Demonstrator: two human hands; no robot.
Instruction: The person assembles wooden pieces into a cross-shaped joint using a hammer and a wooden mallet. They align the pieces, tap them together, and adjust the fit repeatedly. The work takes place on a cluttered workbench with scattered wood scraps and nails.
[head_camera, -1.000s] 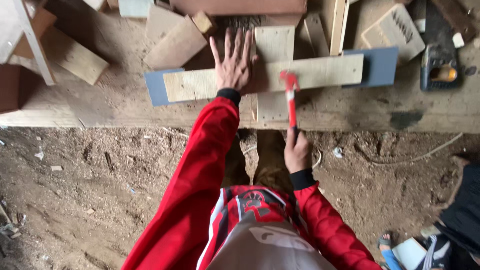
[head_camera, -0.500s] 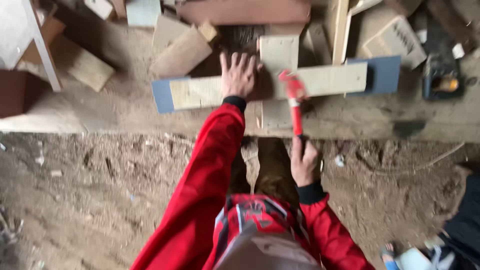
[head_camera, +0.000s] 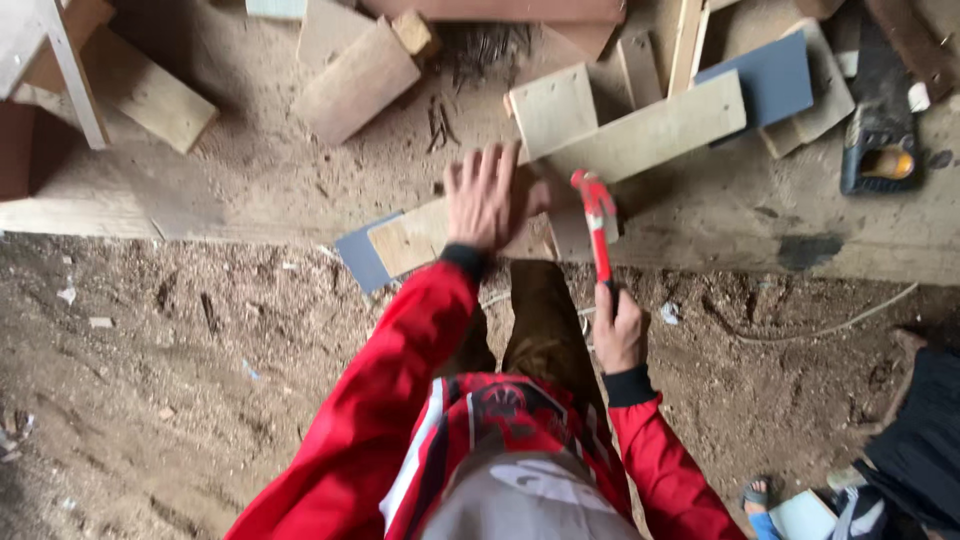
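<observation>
far left: you have a thick wood block (head_camera: 145, 95) lying beside a white frame leg (head_camera: 72, 80).
far middle: you see a slanted wood offcut (head_camera: 357, 82) with a small cube of wood (head_camera: 414, 32) at its end, and dark nails (head_camera: 478, 48) scattered just right of it.
far right: a black tool (head_camera: 880, 120) rests on the platform.
near ground: your floor is bare dirt (head_camera: 180, 400).

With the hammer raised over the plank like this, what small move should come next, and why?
Probably a short downward strike. The right hand grips the red hammer by its handle, with the head above the long plank, beside the left hand that lies flat on the wood. I cannot see a nail there, so the exact target is uncertain. The left hand's thumb is close to the head, so the strike should be small.
</observation>
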